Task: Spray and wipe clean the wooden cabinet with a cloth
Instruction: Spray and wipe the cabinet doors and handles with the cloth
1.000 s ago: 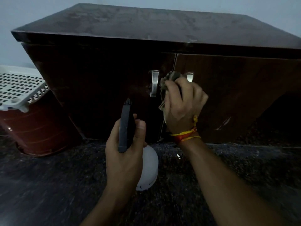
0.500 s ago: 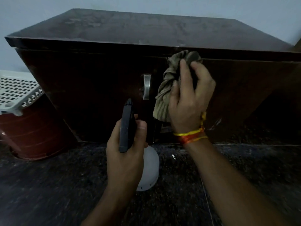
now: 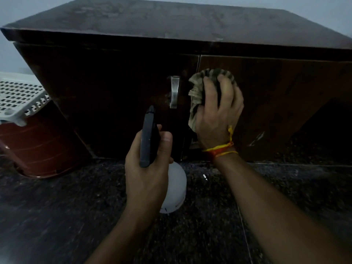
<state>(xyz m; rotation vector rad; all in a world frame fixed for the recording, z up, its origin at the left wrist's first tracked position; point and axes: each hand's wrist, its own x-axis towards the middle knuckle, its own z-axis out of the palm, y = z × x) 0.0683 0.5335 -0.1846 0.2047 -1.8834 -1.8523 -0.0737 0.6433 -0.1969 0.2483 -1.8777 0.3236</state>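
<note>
The cloth (image 3: 198,96) has been brought down from the top edge of the wooden cabinet (image 3: 106,77), where it was pressed half a second ago, and is now held against the upper left part of the right door, just right of the metal handle (image 3: 174,91) on the left door. A second ago it was at much the same height beside that handle, so an up-and-down wiping stroke is being repeated over the seam between the two doors. The cloth is bunched and gripped by the right hand (image 3: 219,115), with the fingers curled over it and its loose end hanging below the palm.

The spray bottle (image 3: 152,141) is grasped by the left hand (image 3: 150,164) below and slightly left of the handle; its dark nozzle is pointed toward the cabinet front, and its pale body is seen beneath the hand. Its position has hardly changed.

It is judged that wiping of the front is under way and that no spraying is being done now. The dusty cabinet top appears not yet wiped.
</note>
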